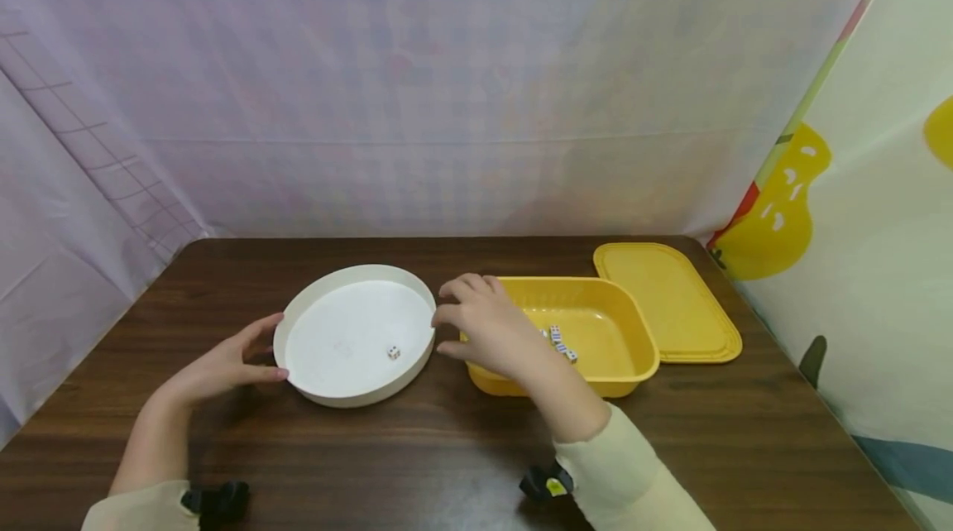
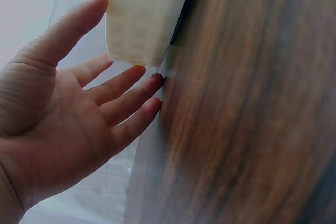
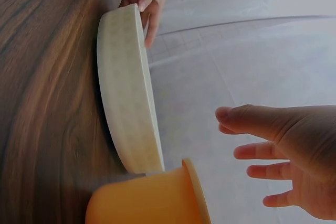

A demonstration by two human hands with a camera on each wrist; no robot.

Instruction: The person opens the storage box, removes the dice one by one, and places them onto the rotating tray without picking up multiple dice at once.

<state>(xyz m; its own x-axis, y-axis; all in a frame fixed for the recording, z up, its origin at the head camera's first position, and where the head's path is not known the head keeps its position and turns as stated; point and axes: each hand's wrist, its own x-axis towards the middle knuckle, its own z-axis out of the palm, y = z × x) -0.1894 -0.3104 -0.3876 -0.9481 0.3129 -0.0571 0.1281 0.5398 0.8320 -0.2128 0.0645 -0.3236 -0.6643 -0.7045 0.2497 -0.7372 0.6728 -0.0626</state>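
A shallow round white tray (image 1: 335, 390) rests on the table with a single die (image 1: 394, 352) on its floor. At its left side my left hand (image 1: 223, 361) touches the wall with thumb and fingertips, the fingers spread and nearly straight, as the left wrist view also shows on the tray's side (image 2: 147, 19). My right hand (image 1: 491, 324) hangs over the left rim of a yellow plastic container (image 1: 633, 386), near the tray's right side. Its fingers (image 3: 265, 171) are extended and hold nothing. Several dice (image 1: 562, 345) lie inside the container, partly hidden behind the right wrist.
A yellow lid (image 1: 670, 308) lies flat at the container's right, partly behind it. The dark wooden table (image 1: 387, 473) ends at a pale curtain (image 1: 417, 101) at the back. Another printed cloth (image 1: 856, 308) hangs along the right edge.
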